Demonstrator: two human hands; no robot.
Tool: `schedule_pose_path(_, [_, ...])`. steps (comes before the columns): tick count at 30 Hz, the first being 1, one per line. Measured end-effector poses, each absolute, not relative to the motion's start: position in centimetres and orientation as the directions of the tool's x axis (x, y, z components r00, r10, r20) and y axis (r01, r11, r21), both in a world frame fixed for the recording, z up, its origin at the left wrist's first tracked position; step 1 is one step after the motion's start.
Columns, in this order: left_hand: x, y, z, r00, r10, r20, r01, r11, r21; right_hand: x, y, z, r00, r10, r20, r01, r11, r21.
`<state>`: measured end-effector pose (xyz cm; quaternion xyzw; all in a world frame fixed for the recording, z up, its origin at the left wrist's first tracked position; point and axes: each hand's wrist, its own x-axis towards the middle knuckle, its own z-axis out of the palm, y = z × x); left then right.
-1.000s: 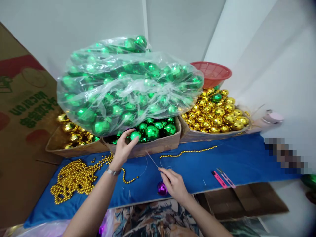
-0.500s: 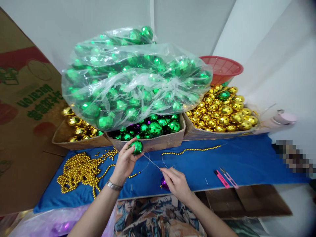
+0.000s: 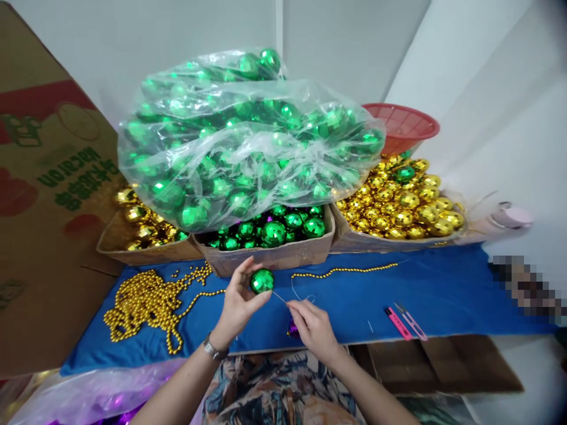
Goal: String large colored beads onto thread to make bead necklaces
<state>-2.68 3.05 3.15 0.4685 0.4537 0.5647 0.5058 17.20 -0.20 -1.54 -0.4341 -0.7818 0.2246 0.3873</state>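
Note:
My left hand (image 3: 237, 304) holds a shiny green faceted ball (image 3: 261, 282) between thumb and fingers, above the blue cloth. A thin needle (image 3: 280, 297) runs from the ball's lower right side to my right hand (image 3: 313, 327), which pinches its other end. How deep the needle sits in the ball is hidden. A fine thread (image 3: 296, 292) loops above my right fingers, near a string of small gold beads (image 3: 343, 270) on the cloth. Partly behind my right hand lies a purple ball (image 3: 292, 327).
Behind the hands, a clear bag of green balls (image 3: 248, 136) rests over boxes, including a cardboard box (image 3: 270, 257) with green balls. Gold balls (image 3: 398, 203) fill the right box. A gold bead pile (image 3: 142, 307) lies left; a pink cutter (image 3: 398, 323) and thread snips (image 3: 413, 323) lie right.
My left hand has brought the green ball down and right, closer to my right hand. Less of the needle shows between them. The right hand has barely moved.

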Motion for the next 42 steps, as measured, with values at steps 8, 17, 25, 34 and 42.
schedule_pose_path(8, [-2.5,2.2,2.9,-0.057,0.995,0.079,-0.170,-0.087,0.982,17.2,-0.6,-2.1,-0.320,0.851,0.417,0.487,0.525,-0.697])
schedule_pose_path(17, [-2.6,1.7,2.7,-0.057,0.998,0.021,-0.270,-0.035,0.962,17.2,-0.8,-2.7,-0.335,0.849,0.408,0.467,0.526,-0.711])
schedule_pose_path(25, [-2.2,1.2,2.6,-0.042,0.999,-0.030,-0.335,0.014,0.942,17.3,-0.9,-2.6,-0.342,0.852,0.397,0.506,0.523,-0.686])
schedule_pose_path(34, [-2.3,1.5,2.9,-0.045,0.995,-0.089,-0.406,0.063,0.912,17.2,-0.9,-1.8,-0.340,0.874,0.346,0.418,0.470,-0.777])
schedule_pose_path(42, [-1.3,0.2,1.6,0.091,0.995,-0.038,-0.366,0.068,0.928,16.8,-0.8,-1.0,-0.363,0.874,0.322,0.414,0.461,-0.785])
